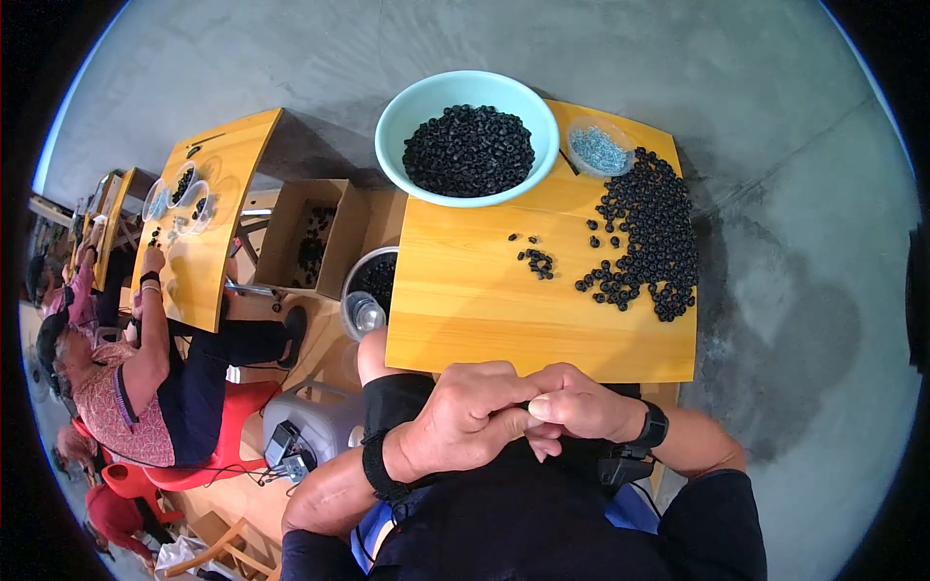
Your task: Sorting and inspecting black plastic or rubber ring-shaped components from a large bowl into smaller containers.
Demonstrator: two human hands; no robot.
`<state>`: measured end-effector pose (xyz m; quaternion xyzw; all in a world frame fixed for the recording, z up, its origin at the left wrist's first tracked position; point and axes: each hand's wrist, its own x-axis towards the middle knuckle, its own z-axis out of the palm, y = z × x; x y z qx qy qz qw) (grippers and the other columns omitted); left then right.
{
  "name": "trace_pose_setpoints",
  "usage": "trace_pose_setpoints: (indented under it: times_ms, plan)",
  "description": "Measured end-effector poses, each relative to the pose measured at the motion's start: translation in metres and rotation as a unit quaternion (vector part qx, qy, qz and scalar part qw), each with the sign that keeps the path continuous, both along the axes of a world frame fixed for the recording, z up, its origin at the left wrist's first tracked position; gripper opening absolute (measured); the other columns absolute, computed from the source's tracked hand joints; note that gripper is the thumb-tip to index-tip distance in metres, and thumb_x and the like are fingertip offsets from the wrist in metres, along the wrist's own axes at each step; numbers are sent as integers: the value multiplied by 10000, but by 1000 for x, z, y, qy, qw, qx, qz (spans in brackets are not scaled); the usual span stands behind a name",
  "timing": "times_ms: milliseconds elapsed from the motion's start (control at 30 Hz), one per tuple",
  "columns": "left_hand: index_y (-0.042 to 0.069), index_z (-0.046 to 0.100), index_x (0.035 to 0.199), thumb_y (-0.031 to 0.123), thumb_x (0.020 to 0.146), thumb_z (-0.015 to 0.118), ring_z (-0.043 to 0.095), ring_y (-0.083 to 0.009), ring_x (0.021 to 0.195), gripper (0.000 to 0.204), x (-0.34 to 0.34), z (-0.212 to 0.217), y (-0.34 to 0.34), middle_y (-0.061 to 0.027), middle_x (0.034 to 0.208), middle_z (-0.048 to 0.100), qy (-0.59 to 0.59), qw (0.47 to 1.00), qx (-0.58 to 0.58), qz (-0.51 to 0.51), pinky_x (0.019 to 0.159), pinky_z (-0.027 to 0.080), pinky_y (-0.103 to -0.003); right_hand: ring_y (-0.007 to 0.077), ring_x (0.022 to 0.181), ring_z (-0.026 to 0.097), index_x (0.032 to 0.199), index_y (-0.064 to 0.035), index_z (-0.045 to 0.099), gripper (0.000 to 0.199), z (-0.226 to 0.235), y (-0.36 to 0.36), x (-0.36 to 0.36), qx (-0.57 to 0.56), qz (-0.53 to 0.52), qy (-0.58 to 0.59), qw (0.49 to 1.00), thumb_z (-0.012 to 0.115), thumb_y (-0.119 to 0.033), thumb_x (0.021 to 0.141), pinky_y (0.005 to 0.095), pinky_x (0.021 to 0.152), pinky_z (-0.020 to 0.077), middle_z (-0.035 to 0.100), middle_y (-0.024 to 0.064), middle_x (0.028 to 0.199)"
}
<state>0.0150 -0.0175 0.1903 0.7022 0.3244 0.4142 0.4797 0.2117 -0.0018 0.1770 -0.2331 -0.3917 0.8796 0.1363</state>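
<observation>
My left hand (pixel 463 414) and my right hand (pixel 589 411) meet in front of my body, just off the near edge of the wooden table (pixel 465 310). Thumbs and fingers of both are pinched together, fingertips touching. A dark speck shows between them, but what they hold is mostly hidden. Nearest on the tabletop is a small group of black pieces (pixel 539 263). To its right, many round black pieces with holes (pixel 651 232) lie spread along the right side.
A pale turquoise basin (pixel 387 147) full of black pieces stands at the far left of the table. Beside it is a clear tub (pixel 599 147) of small silvery-blue pieces. On the floor at left are a cardboard box (pixel 345 242) and a metal bowl (pixel 351 281). Another person (pixel 145 387) sits further left.
</observation>
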Motion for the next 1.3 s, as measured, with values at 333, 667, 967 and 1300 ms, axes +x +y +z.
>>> trace_pose_setpoints:
  times_ms: [333, 667, 967, 1300]
  plan:
    - [1, 664, 1063, 47, 781, 777, 528, -83, 644, 307, -9, -10, -5, 8, 745, 561, -56, 982, -171, -53, 576, 426, -241, 115, 490, 532, 853, 11, 599, 254, -7, -2, 3, 30, -47, -33, 998, 475, -198, 927, 294, 533, 513, 487, -2, 577]
    - [-33, 636, 1134, 94, 800, 732, 546, -110, 654, 370, -61, -155, -7, -43, 788, 610, 139, 938, -271, 165, 596, 461, -250, 347, 585, 643, 736, 5, 602, 258, -105, 66, 65, 632, -82, -556, 533, 633, -241, 805, 425, 570, 525, 625, 203, 630]
    - [-36, 658, 1087, 118, 799, 716, 639, -175, 748, 331, -73, -177, 1, -113, 835, 684, 198, 921, -262, 208, 680, 513, -290, 343, 606, 653, 754, 9, 605, 246, -108, 87, 71, 609, -80, -621, 487, 648, -229, 797, 430, 589, 532, 636, 192, 636]
    - [-17, 703, 962, 96, 782, 683, 672, -283, 765, 213, -24, -174, 59, -187, 853, 682, 128, 954, -114, 247, 704, 531, -341, 371, 768, 617, 813, 2, 606, 97, -122, 128, 55, 627, -163, -513, 563, 568, -84, 836, 451, 663, 489, 623, 196, 790]
